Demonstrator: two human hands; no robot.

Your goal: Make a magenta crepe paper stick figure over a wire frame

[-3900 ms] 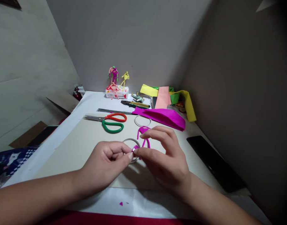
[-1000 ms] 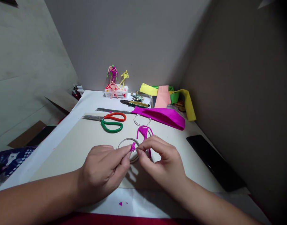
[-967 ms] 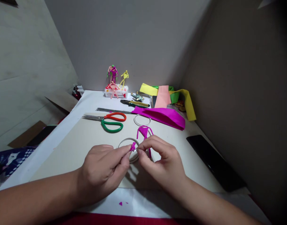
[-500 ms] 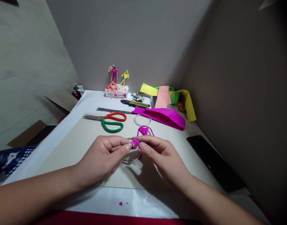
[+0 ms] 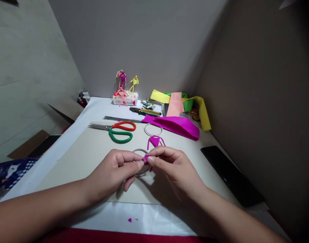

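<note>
My left hand (image 5: 113,172) and my right hand (image 5: 175,168) meet over the beige board (image 5: 78,158). Both pinch a small magenta paper-wrapped figure (image 5: 145,158) at its lower end. The figure's upper loop (image 5: 154,141) sticks out beyond my right fingers. A grey wire ring (image 5: 139,152) lies under my fingertips, partly hidden by them. Fingers of both hands are closed in a pinch.
Red-and-green scissors (image 5: 119,131) and a second wire ring (image 5: 153,129) lie further back. Folded magenta paper (image 5: 177,125), coloured paper strips (image 5: 177,103), pliers (image 5: 144,112), straight wires (image 5: 119,119) and small figures on a box (image 5: 125,89) stand behind. A black phone (image 5: 230,175) lies right.
Both hands stayed together at the figure, shifting slightly forward and back over the ring. The fingers turned and re-gripped the magenta end, which looked balled half a second ago.
</note>
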